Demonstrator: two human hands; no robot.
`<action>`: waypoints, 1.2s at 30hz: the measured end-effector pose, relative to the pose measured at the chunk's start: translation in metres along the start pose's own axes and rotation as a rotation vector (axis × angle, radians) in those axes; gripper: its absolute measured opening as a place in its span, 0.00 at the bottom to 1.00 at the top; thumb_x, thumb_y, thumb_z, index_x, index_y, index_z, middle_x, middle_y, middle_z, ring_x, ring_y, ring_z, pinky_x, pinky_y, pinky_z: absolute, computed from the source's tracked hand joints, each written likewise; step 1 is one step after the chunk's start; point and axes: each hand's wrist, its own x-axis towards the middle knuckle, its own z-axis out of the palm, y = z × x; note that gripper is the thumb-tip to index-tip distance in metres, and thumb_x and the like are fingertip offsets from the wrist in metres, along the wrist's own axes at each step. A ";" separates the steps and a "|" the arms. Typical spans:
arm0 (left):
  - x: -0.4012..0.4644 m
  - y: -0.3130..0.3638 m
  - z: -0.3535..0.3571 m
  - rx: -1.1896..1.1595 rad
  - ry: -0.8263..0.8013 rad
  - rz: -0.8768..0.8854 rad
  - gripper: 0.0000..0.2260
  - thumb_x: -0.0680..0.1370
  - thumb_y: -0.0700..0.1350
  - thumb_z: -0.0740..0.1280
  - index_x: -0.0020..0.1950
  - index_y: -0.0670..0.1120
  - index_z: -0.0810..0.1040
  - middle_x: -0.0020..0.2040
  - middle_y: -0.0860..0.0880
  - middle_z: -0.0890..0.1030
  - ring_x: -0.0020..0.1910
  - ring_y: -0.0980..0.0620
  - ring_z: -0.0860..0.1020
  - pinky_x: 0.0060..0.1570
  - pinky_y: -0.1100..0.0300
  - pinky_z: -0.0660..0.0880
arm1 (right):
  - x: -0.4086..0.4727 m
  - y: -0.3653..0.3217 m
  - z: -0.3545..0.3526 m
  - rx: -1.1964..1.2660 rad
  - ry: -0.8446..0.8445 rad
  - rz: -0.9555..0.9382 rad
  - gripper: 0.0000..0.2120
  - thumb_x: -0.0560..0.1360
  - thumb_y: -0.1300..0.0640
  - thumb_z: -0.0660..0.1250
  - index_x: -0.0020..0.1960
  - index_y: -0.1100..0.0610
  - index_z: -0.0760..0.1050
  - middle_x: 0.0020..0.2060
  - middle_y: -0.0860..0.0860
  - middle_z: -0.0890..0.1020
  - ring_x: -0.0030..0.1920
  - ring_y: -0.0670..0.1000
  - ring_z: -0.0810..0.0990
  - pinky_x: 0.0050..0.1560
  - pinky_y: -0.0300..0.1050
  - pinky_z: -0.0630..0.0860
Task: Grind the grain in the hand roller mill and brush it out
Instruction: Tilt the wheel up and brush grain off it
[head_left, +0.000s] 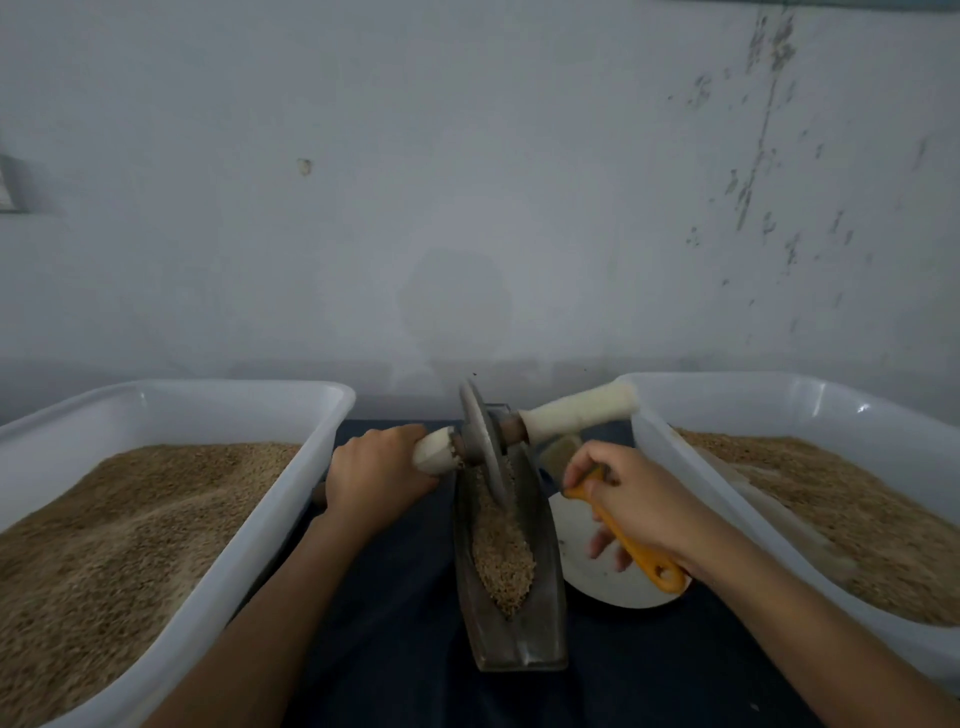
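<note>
Two hands at work, one to each side of the mill trough (511, 613). Left hand (374, 480) wrapped round the near-left roller handle (434, 457), fingers curled tight on it. Right hand (639, 506) gripping the orange brush (621, 535), bristles (561, 451) pointing away toward the wall, handle toward the body. Trough running near-to-far on the dark surface (395, 597), crushed grain (504, 551) heaped in its groove, wheel (483, 444) standing at the far end. Grain just left of the right fingers (579, 467); brush hand nearer. White plate (597, 582) beneath that hand.
</note>
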 end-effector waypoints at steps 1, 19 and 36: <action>0.001 0.001 -0.002 -0.011 0.024 -0.018 0.10 0.72 0.56 0.67 0.49 0.53 0.78 0.44 0.53 0.81 0.45 0.49 0.79 0.41 0.58 0.73 | 0.000 -0.003 0.000 0.138 -0.025 0.014 0.13 0.81 0.63 0.54 0.47 0.55 0.75 0.40 0.57 0.76 0.30 0.53 0.83 0.25 0.42 0.75; 0.007 0.009 -0.012 -0.066 0.060 -0.200 0.07 0.71 0.54 0.67 0.42 0.52 0.77 0.32 0.55 0.74 0.36 0.52 0.76 0.36 0.59 0.72 | 0.048 -0.001 0.034 0.394 0.177 -0.232 0.11 0.79 0.55 0.63 0.46 0.63 0.78 0.30 0.56 0.80 0.30 0.49 0.74 0.31 0.39 0.68; 0.004 0.009 -0.013 -0.062 0.100 -0.192 0.08 0.72 0.55 0.67 0.43 0.52 0.76 0.33 0.55 0.73 0.35 0.52 0.73 0.32 0.60 0.65 | 0.093 0.015 0.047 0.035 0.184 -0.537 0.07 0.78 0.59 0.66 0.52 0.55 0.82 0.45 0.48 0.84 0.47 0.41 0.81 0.48 0.30 0.73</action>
